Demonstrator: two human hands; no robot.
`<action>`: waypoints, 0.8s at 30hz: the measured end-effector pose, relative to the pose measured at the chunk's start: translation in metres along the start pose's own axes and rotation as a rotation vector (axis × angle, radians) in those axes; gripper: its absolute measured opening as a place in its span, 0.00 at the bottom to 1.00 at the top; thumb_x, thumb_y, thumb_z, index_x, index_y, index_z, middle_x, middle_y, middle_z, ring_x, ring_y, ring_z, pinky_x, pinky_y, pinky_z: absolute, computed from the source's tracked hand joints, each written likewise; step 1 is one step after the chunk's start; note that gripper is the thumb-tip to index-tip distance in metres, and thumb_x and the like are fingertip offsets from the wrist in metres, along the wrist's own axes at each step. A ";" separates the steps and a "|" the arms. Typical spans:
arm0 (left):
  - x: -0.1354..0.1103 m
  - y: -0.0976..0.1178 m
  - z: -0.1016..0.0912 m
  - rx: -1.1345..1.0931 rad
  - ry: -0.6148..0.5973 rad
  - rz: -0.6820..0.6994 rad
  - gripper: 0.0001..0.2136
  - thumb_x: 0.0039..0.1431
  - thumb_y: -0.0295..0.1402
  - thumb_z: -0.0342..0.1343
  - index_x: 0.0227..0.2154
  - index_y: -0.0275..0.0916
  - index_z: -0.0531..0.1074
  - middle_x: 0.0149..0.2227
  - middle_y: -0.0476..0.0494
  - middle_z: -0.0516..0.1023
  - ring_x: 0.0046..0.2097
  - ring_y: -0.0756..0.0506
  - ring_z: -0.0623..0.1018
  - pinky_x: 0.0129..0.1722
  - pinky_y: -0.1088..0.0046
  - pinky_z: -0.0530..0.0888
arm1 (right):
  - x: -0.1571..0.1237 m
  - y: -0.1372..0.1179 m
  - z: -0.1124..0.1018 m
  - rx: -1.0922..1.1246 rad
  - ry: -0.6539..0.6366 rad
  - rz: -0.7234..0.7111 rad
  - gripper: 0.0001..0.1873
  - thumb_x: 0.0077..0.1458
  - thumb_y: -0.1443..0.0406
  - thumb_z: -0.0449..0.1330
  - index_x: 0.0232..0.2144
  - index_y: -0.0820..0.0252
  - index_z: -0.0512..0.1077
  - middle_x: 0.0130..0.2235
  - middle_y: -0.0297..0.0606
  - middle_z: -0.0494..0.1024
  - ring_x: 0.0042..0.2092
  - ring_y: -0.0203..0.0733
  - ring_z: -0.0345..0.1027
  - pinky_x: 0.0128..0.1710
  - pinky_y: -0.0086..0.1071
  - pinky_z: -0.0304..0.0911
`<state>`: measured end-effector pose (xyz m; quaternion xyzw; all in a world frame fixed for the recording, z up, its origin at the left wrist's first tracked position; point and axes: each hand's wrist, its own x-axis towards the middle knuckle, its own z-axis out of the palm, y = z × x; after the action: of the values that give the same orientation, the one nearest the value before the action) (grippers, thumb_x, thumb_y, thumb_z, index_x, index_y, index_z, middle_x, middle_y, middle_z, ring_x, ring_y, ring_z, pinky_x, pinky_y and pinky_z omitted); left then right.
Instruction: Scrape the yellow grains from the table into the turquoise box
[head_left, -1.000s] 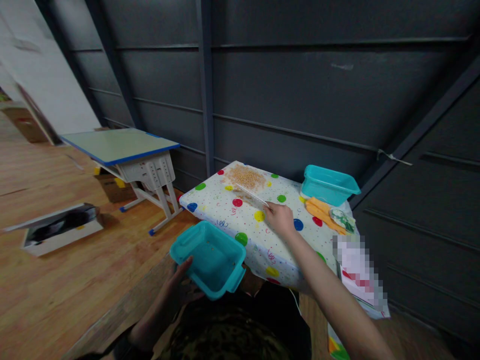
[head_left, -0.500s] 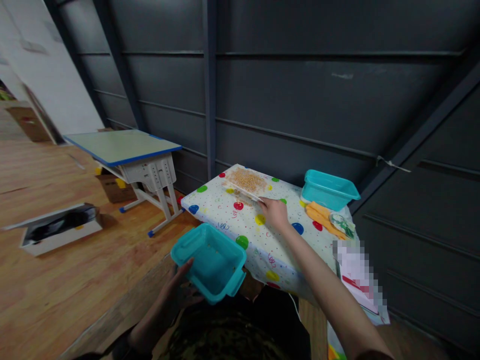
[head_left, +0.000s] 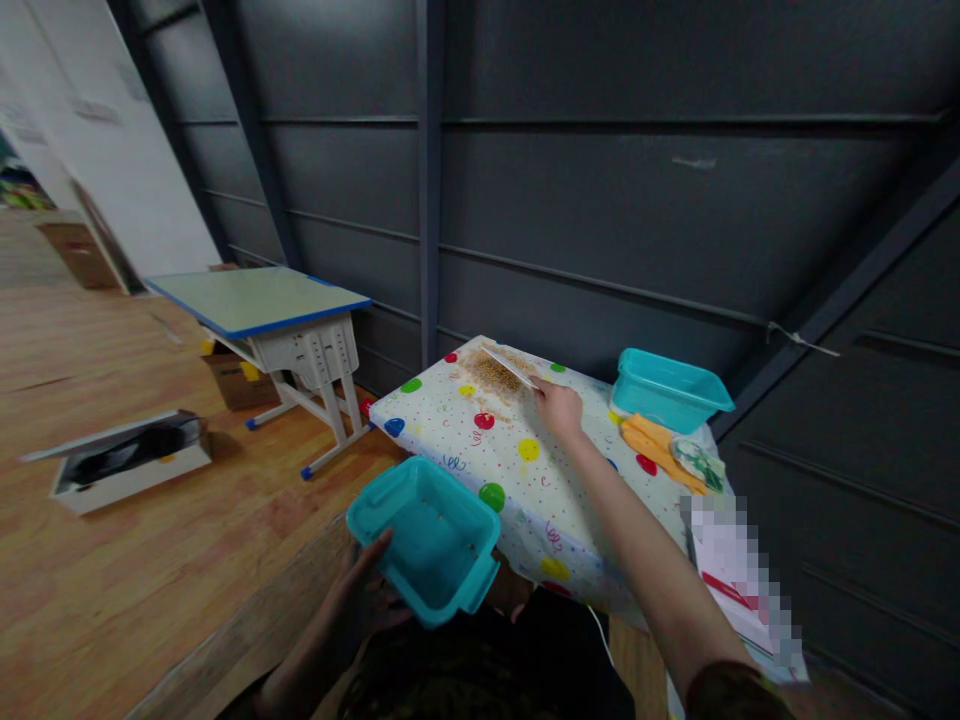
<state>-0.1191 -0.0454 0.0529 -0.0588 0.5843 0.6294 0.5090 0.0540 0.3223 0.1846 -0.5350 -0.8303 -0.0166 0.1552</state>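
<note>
My left hand (head_left: 365,585) grips the near-left side of a turquoise plastic basin (head_left: 425,540), thumb over its rim. A few small grains lie on the basin's floor, which is held tilted beside the table's front edge. My right hand (head_left: 559,404) is closed on one end of a thin white flat strip (head_left: 510,366), seen nearly edge-on. The strip is over a spread of tan grains (head_left: 491,380) on the table's far left part. Whether it touches the tabletop I cannot tell.
A spotted tablecloth (head_left: 574,490) covers the table. At its right are another turquoise basin (head_left: 667,392), an orange cloth (head_left: 651,440), a white-and-green packet (head_left: 697,460) and a blurred-out sheet (head_left: 731,575). A green-topped desk (head_left: 262,300) and a white box (head_left: 135,475) stand at left.
The strip in my right hand has moved from the near side of the grains to over them, away from me. My left hand still holds the basin. The view has shifted slightly.
</note>
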 end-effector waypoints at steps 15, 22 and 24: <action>0.010 0.007 -0.002 0.034 0.023 0.041 0.51 0.78 0.42 0.79 0.94 0.54 0.58 0.80 0.18 0.83 0.60 0.21 0.99 0.59 0.37 0.97 | 0.001 0.004 0.022 -0.119 -0.082 -0.179 0.34 0.84 0.69 0.62 0.82 0.41 0.85 0.71 0.45 0.94 0.68 0.58 0.93 0.68 0.44 0.84; 0.014 0.005 -0.006 0.052 0.012 0.037 0.56 0.75 0.45 0.82 0.95 0.53 0.55 0.77 0.15 0.86 0.60 0.17 0.98 0.59 0.33 0.97 | -0.012 0.005 0.024 -0.140 -0.112 -0.362 0.33 0.83 0.72 0.61 0.80 0.48 0.85 0.79 0.47 0.87 0.76 0.54 0.88 0.73 0.45 0.85; 0.013 0.005 -0.006 0.052 0.011 0.034 0.56 0.75 0.46 0.82 0.95 0.53 0.56 0.78 0.15 0.85 0.61 0.16 0.98 0.59 0.33 0.96 | -0.012 0.004 0.024 -0.125 -0.118 -0.356 0.34 0.84 0.73 0.59 0.81 0.48 0.85 0.79 0.45 0.87 0.77 0.54 0.87 0.74 0.45 0.84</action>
<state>-0.1319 -0.0418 0.0455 -0.0391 0.6042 0.6221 0.4964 0.0563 0.3179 0.1577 -0.3886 -0.9167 -0.0638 0.0673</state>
